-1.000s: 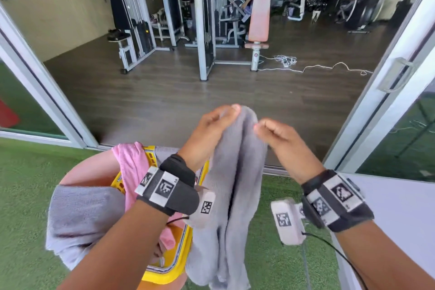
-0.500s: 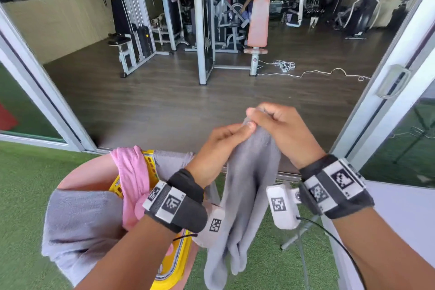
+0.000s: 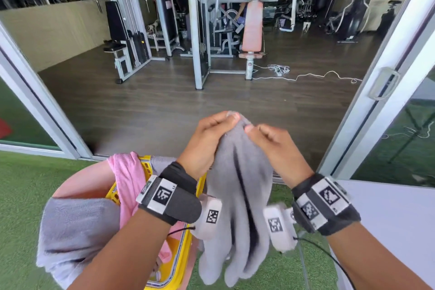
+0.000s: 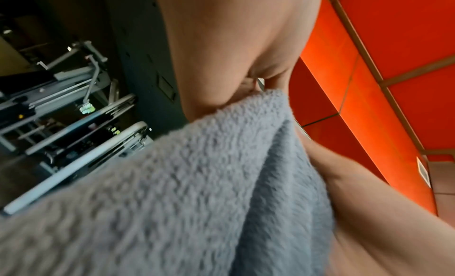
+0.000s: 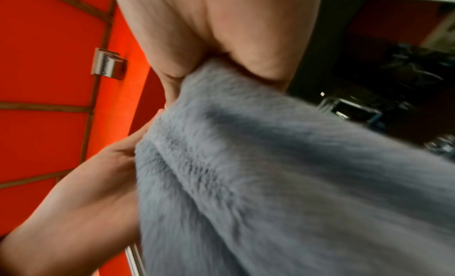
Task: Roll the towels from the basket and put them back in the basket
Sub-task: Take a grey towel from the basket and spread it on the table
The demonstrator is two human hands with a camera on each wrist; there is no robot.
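Head view: both hands hold one grey towel (image 3: 237, 195) up in the air, in front of the chest. Left hand (image 3: 207, 146) pinches its top edge, grip curled round the cloth; right hand (image 3: 275, 153) pinches the same edge just beside it, hands nearly touching. Towel hangs straight down below both grips, long axis vertical, still bunched in folds, not rolled. Yellow basket (image 3: 181, 254) sits low left, under the left forearm, so left hand is nearer to it; pink towel (image 3: 128, 186) and another grey towel (image 3: 77, 226) drape over its rim. White surface (image 3: 388, 231) at right, open turf below.

Left wrist view: towel (image 4: 197, 183) fills frame, thumb pressed on its edge.

Right wrist view: towel (image 5: 270, 173) pinched at top, blurred.
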